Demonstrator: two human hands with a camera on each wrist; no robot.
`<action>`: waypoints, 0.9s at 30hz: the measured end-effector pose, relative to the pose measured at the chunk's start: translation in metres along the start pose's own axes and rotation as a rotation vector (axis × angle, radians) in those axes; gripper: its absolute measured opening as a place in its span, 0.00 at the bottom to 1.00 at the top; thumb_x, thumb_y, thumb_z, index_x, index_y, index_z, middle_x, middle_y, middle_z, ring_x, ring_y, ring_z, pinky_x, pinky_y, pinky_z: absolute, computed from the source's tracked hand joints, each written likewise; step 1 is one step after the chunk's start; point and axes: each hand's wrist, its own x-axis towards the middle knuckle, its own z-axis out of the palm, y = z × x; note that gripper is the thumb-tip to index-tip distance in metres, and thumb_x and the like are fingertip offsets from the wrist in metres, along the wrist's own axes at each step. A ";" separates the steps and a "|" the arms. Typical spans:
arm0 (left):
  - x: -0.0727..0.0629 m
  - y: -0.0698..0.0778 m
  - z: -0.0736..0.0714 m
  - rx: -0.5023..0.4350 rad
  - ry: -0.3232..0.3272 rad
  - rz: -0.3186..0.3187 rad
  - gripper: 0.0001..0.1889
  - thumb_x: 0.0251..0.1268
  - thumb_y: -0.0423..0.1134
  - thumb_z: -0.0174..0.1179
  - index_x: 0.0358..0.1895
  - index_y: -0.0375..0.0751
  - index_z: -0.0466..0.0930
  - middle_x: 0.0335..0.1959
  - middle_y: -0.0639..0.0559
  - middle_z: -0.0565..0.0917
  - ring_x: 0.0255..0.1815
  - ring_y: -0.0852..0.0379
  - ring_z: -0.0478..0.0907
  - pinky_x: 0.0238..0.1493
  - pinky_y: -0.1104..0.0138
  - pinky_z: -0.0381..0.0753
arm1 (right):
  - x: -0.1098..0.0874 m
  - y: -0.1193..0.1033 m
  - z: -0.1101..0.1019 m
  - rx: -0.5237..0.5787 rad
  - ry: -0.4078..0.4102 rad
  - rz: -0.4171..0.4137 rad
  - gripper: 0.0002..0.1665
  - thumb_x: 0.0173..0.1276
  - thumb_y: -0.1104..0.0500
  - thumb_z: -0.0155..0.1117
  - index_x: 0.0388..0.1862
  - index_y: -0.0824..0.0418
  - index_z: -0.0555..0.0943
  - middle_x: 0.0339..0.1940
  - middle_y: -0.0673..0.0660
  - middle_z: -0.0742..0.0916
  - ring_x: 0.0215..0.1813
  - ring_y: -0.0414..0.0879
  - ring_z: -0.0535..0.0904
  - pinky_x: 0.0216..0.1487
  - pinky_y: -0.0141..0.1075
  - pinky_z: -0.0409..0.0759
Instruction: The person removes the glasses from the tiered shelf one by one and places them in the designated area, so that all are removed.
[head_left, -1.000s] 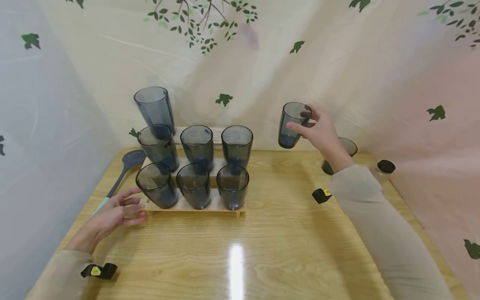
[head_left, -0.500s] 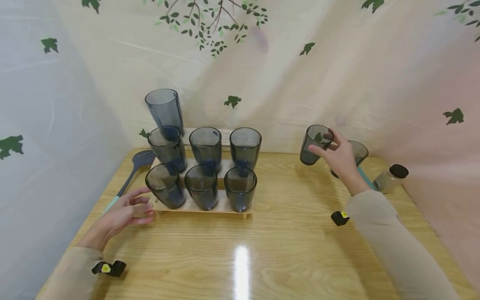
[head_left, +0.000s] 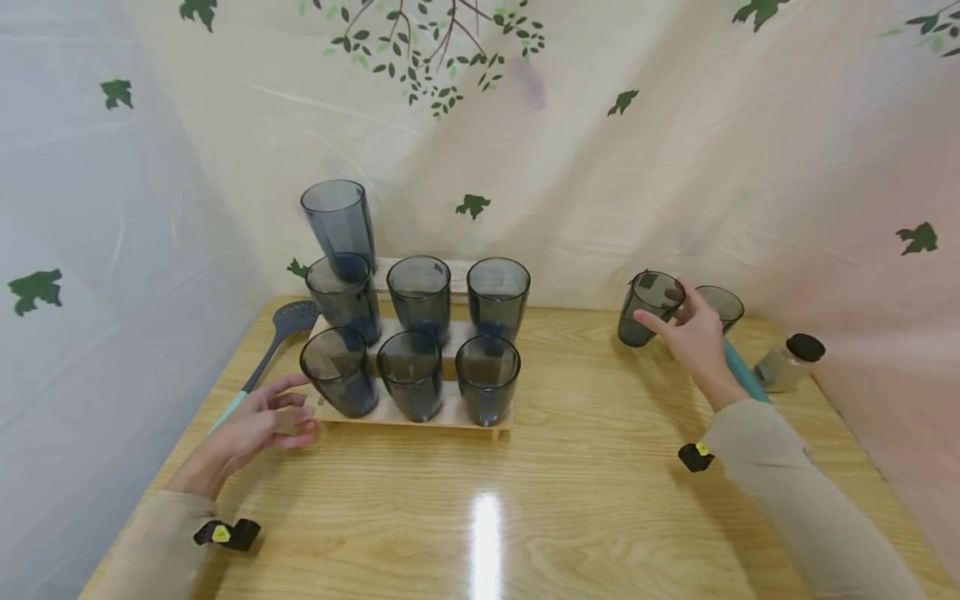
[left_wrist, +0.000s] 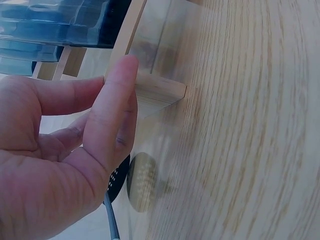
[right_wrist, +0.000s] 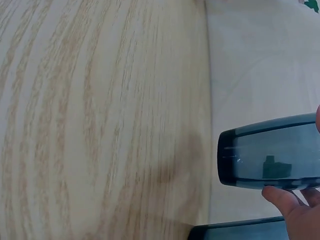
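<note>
In the head view, my right hand (head_left: 693,333) grips a dark, clear drinking glass (head_left: 647,321), thumb on the near side. The right wrist view shows this glass (right_wrist: 270,152) with its base off the tabletop, a shadow beside it. Just behind the hand is another glass (head_left: 723,304), partly hidden. My left hand (head_left: 258,425) is at the left end of a stepped wooden rack (head_left: 450,408), thumb and forefinger pinching its end in the left wrist view. The rack bears two rows of three glasses, and one more glass (head_left: 339,221) stands on the top step.
A slotted turner (head_left: 277,333) lies left of the rack. On the right are a teal handle (head_left: 742,371), partly under the right arm, and a small jar with a black lid (head_left: 787,362). A leaf-patterned cloth (head_left: 570,167) hangs behind the table (head_left: 570,500).
My right hand has carried the glass right and down, closer to the tabletop and to the other glass there. The left hand has stayed at the rack. The head view has shifted slightly.
</note>
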 end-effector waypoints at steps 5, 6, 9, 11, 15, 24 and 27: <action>-0.002 -0.001 -0.002 -0.006 -0.005 0.006 0.35 0.73 0.24 0.54 0.77 0.31 0.47 0.51 0.40 0.66 0.44 0.50 0.82 0.51 0.52 0.87 | -0.002 0.004 0.004 0.043 -0.025 0.006 0.61 0.63 0.34 0.71 0.85 0.51 0.50 0.74 0.63 0.71 0.69 0.63 0.68 0.58 0.52 0.75; -0.002 -0.001 -0.002 -0.005 -0.009 0.008 0.35 0.73 0.24 0.55 0.77 0.31 0.47 0.51 0.40 0.66 0.44 0.50 0.82 0.51 0.52 0.87 | -0.002 0.005 0.004 0.049 -0.028 0.004 0.61 0.63 0.34 0.71 0.85 0.51 0.50 0.75 0.64 0.70 0.71 0.65 0.67 0.62 0.55 0.74; -0.001 -0.002 -0.002 -0.009 -0.006 0.001 0.35 0.73 0.25 0.56 0.77 0.32 0.48 0.51 0.40 0.67 0.44 0.50 0.82 0.51 0.53 0.87 | -0.002 0.007 0.005 0.047 -0.031 0.004 0.61 0.63 0.34 0.71 0.85 0.52 0.50 0.75 0.65 0.70 0.72 0.67 0.65 0.66 0.61 0.71; 0.000 -0.002 -0.001 -0.008 -0.009 0.002 0.36 0.73 0.25 0.56 0.77 0.32 0.47 0.51 0.40 0.67 0.44 0.51 0.82 0.51 0.53 0.87 | -0.001 0.009 0.005 0.034 -0.035 0.005 0.62 0.62 0.34 0.71 0.85 0.52 0.50 0.75 0.65 0.70 0.70 0.66 0.66 0.65 0.61 0.71; 0.001 -0.003 -0.002 -0.011 -0.003 0.006 0.36 0.73 0.25 0.55 0.78 0.31 0.47 0.51 0.40 0.67 0.43 0.51 0.82 0.51 0.52 0.87 | -0.001 0.010 0.007 0.013 -0.044 0.000 0.62 0.62 0.33 0.71 0.85 0.53 0.50 0.74 0.65 0.71 0.69 0.66 0.67 0.65 0.62 0.71; 0.002 -0.005 0.000 -0.004 -0.014 0.009 0.36 0.75 0.26 0.55 0.78 0.31 0.45 0.52 0.40 0.66 0.44 0.50 0.82 0.51 0.52 0.87 | -0.001 0.017 0.009 0.026 -0.046 -0.018 0.61 0.64 0.36 0.71 0.84 0.55 0.51 0.73 0.64 0.72 0.69 0.65 0.69 0.63 0.58 0.74; 0.002 -0.004 -0.001 0.000 -0.017 0.013 0.36 0.74 0.26 0.55 0.78 0.30 0.44 0.52 0.40 0.65 0.45 0.50 0.82 0.51 0.52 0.87 | -0.001 0.019 0.010 0.031 -0.044 -0.013 0.61 0.64 0.35 0.71 0.84 0.54 0.51 0.73 0.63 0.72 0.68 0.64 0.70 0.60 0.55 0.75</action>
